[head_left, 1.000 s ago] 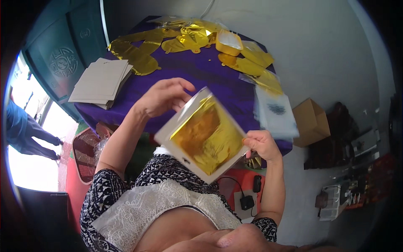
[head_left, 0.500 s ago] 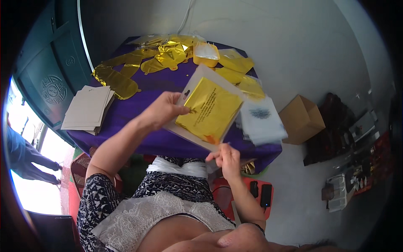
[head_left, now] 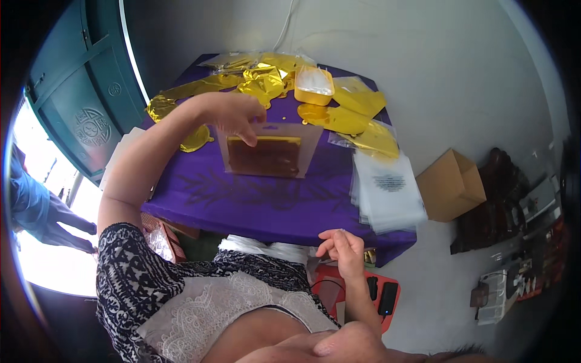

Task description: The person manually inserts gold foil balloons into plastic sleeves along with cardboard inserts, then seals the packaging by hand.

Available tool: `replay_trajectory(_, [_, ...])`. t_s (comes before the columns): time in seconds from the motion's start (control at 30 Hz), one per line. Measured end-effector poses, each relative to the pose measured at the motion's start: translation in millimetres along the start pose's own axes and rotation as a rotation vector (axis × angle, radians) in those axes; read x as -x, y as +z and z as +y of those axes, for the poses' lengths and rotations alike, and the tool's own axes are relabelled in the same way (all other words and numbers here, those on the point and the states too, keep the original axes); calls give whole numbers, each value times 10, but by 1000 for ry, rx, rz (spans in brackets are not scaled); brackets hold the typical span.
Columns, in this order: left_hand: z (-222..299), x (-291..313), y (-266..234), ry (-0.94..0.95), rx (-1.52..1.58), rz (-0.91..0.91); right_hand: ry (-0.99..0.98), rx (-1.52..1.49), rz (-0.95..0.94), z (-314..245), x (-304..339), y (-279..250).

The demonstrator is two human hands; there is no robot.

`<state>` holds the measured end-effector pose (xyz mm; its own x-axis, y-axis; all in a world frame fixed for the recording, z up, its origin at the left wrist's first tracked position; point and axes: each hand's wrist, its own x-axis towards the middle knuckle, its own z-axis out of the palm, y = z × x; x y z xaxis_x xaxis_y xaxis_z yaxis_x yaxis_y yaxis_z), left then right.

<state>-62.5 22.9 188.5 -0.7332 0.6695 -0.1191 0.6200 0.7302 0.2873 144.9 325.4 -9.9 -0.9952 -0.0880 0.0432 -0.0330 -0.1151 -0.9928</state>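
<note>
My left hand (head_left: 239, 118) pinches the upper left edge of a clear plastic packet (head_left: 311, 148) with a hang hole, holding it upright over the table. Folded gold foil (head_left: 266, 158) lies inside, its face dark in shadow. My right hand (head_left: 344, 249) is apart from the packet, near the table's front edge, with its fingers curled in; whether anything small is between them I cannot make out. Close to the right edge lies a stack of clear plastic bags (head_left: 390, 193). Flat gold foil pieces (head_left: 339, 119) rest behind the packet.
A purple cloth (head_left: 242, 196) covers the table. At the back stand a yellow tub (head_left: 315, 97) with white contents and a heap of crumpled gold foil (head_left: 263, 81). White cards (head_left: 124, 145) are partly behind my left arm. A cardboard box (head_left: 451, 187) is at the right.
My left hand has carried the packet away from me and tipped it upright over the table. My right hand has come away from the packet's lower corner and moved slightly right and nearer me.
</note>
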Motion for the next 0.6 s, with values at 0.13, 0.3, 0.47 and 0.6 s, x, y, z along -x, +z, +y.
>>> replay_trajectory(0.13, [-235, -97, 71, -53, 121, -91, -96, 122, -12, -187, -72, -33])
replay_trajectory(0.3, [45, -106, -172, -13, 236, -142, -344, 272, 163, -314, -227, -147])
replay_trajectory(0.47, [363, -242, -95, 166, 451, -311, -381, 450, 262, -523, -224, -358])
replay_trajectory(0.6, [721, -429, 92, 300, 498, -406, -176, 93, -15, -471, 4, -458])
